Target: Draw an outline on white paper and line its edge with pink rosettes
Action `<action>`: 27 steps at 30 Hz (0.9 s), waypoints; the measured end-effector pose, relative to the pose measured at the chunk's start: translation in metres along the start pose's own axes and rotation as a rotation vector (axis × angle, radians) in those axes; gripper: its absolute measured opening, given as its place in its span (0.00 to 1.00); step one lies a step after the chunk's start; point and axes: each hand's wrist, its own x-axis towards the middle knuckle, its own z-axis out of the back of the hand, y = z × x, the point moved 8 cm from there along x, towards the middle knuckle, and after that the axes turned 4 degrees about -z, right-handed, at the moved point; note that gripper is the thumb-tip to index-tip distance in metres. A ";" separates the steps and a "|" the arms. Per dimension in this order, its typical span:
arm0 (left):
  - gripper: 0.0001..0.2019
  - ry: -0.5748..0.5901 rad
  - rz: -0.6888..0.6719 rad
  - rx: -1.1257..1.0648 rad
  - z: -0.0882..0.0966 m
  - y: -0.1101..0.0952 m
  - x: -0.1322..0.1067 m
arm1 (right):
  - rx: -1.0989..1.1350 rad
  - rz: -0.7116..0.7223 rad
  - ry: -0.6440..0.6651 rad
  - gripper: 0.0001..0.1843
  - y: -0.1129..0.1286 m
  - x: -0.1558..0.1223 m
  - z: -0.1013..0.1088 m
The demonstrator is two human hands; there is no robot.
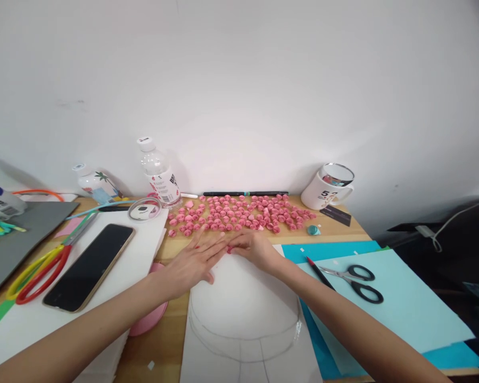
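A white sheet (243,303) with a pencil-drawn rounded outline lies in front of me. My left hand (191,264) rests flat across its upper left part, fingers stretched out. Close beside those fingertips, my right hand (257,250) is closed in a pinch at the sheet's upper edge. A small pink paper rosette (229,249) shows at its fingertips, partly covered by them. Just beyond both hands, many more pink rolled-paper rosettes (227,213) are spread over the wooden table (151,361).
At left lie a phone (90,266), red-yellow scissors (43,271) and a laptop (35,229). A water bottle (159,175) and a mug (323,189) stand near the wall. Black-handled scissors (361,282) and a dark pen (319,272) lie on pale blue paper (407,314) at right.
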 end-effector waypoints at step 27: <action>0.33 0.028 0.055 -0.067 -0.006 0.003 0.002 | 0.225 -0.132 0.023 0.05 -0.022 -0.002 -0.010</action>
